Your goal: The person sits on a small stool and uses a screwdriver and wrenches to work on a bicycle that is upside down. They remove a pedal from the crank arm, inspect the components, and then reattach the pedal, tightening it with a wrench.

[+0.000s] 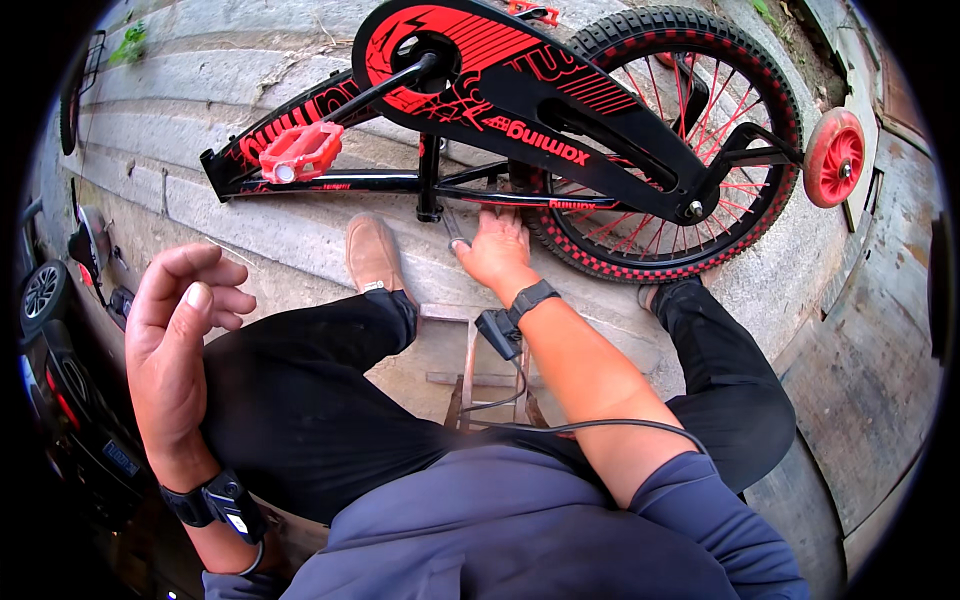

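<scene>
A black and red children's bicycle frame (383, 181) rests on the ground in front of me. Its large chain guard (545, 125) faces me, with a red pedal (301, 152) at the left and the spoked rear wheel (725, 235) at the right. My right hand (497, 250) reaches down beside the lower tubes, close to the tyre. Its fingers are stretched out, the tips partly hidden at the frame. A narrow grey metal piece (452, 225) lies by its thumb; I cannot tell its kind. My left hand (180, 330) is raised above my left knee, empty, with fingers loosely bent and apart.
A red training wheel (836, 158) sticks out at the right. Between my feet stands a low wooden frame (470, 350). A cable (600, 425) crosses my right forearm. Wooden boards (850, 370) lie at the right; parked vehicles (75, 400) are at the left.
</scene>
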Available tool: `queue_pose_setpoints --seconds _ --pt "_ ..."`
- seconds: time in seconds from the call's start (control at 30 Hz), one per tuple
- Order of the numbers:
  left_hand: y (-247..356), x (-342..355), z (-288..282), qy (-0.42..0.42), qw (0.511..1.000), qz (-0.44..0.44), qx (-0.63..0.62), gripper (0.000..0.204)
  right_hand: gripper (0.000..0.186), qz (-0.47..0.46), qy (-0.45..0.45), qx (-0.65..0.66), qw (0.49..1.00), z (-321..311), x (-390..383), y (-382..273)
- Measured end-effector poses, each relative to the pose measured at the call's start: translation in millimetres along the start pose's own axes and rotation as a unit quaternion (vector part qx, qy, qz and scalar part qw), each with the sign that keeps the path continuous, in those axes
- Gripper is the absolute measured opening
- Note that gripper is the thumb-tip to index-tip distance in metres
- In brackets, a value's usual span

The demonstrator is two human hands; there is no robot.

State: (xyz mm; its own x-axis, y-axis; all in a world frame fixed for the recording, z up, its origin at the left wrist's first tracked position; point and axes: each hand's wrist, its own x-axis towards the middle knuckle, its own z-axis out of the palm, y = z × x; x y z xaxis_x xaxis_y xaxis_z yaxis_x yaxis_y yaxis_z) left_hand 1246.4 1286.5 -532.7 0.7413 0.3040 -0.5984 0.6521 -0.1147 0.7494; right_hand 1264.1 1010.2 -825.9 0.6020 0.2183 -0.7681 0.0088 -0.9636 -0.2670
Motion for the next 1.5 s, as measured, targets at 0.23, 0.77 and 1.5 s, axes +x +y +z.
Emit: queue_pose_setpoints --seconds 0.23,0.77,1.5 --pt "2 7 -2 -0.002 1.0 -0.025 -0.002 0.031 0.092 0.037 0.069 0.049 0.996 10 19 -17" --pt "0 25 -11 0.002 0.998 -0.053 -0.029 0.032 0.019 -0.19 0.075 0.108 0.973 -53 -6 -30" --pt "-1 18 -15 0.025 0.995 -0.055 -0.073 0.034 0.042 -0.112 0.127 -0.026 0.985 -62 103 -43"
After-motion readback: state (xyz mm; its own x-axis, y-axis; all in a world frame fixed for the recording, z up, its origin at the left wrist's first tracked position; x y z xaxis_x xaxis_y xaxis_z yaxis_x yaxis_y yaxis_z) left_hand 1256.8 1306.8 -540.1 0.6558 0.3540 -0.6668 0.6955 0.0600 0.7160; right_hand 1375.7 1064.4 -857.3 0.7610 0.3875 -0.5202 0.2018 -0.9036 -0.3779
